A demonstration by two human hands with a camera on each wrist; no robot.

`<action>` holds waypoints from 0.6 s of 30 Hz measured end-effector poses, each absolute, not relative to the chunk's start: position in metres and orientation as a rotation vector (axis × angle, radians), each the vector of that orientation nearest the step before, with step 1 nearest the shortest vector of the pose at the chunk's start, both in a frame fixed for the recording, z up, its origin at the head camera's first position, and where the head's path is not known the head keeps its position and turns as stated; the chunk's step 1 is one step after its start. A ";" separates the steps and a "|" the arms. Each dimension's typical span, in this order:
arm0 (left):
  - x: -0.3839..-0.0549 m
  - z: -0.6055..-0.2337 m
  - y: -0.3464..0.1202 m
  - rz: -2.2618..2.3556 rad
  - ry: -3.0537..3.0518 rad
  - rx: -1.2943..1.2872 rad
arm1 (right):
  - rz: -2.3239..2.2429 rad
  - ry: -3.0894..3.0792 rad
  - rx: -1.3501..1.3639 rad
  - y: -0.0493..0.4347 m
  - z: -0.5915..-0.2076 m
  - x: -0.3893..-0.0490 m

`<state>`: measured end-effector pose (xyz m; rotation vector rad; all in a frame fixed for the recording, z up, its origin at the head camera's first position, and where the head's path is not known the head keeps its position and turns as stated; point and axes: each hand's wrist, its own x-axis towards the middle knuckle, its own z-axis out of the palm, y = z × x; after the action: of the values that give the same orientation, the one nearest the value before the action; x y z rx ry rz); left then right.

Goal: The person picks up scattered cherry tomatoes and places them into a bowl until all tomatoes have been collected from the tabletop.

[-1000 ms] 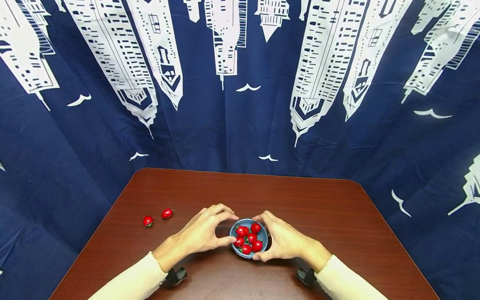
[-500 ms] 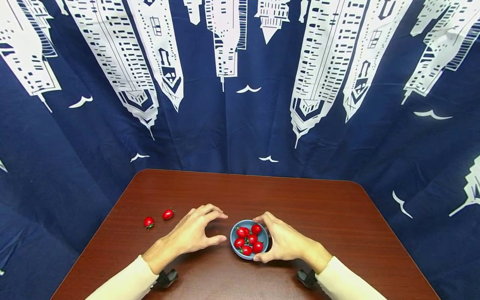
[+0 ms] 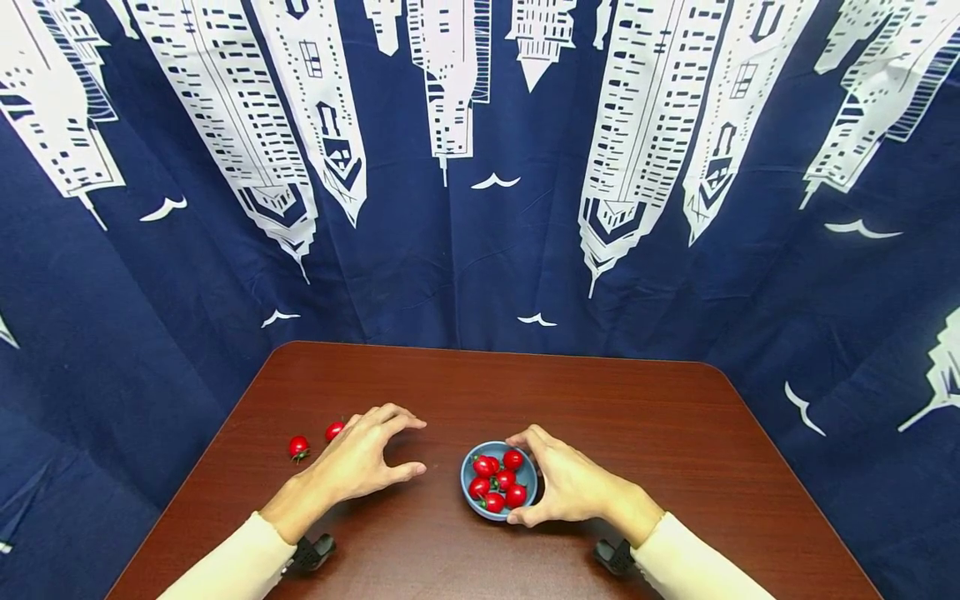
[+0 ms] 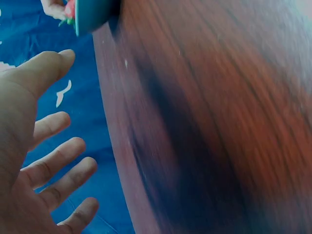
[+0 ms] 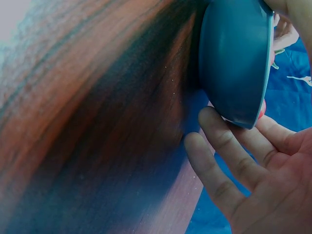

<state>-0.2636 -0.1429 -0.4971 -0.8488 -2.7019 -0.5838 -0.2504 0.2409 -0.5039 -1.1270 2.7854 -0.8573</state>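
Observation:
A small blue bowl stands on the table, holding several red cherry tomatoes with green stems. My right hand holds it from the right side, thumb at the near rim and fingers round the far rim. The right wrist view shows the bowl's outer wall with fingertips against its underside edge. To the left, my left hand hovers apart from the bowl, fingers spread and nothing in them. Two loose cherry tomatoes lie beyond it: one tomato in full view, another tomato partly covered by the left hand.
The brown wooden table has rounded far corners. Behind it hangs a dark blue curtain with white buildings and birds. Wrist cameras show at both sleeves, such as the left camera.
My left hand has moved away from the bowl's left rim, leftward toward the loose tomatoes, now overlapping one of them. My right hand and the bowl have stayed in place.

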 end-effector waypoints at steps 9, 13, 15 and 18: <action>-0.270 -0.497 -0.165 -0.593 -2.751 -0.743 | -0.860 2.782 -1.098 0.241 -0.505 -0.249; -0.273 -0.498 -0.176 -0.591 -2.756 -0.710 | -0.858 2.777 -1.104 0.241 -0.505 -0.250; -0.274 -0.498 -0.182 -0.592 -2.764 -0.686 | -0.862 2.775 -1.108 0.241 -0.506 -0.250; -0.277 -0.497 -0.190 -0.593 -2.767 -0.653 | -0.870 2.771 -1.106 0.241 -0.506 -0.251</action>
<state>-0.2769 -0.1903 -0.4969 -0.6529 -2.7672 -0.5934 -0.2506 0.2408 -0.5058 -1.1057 2.7707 -0.8704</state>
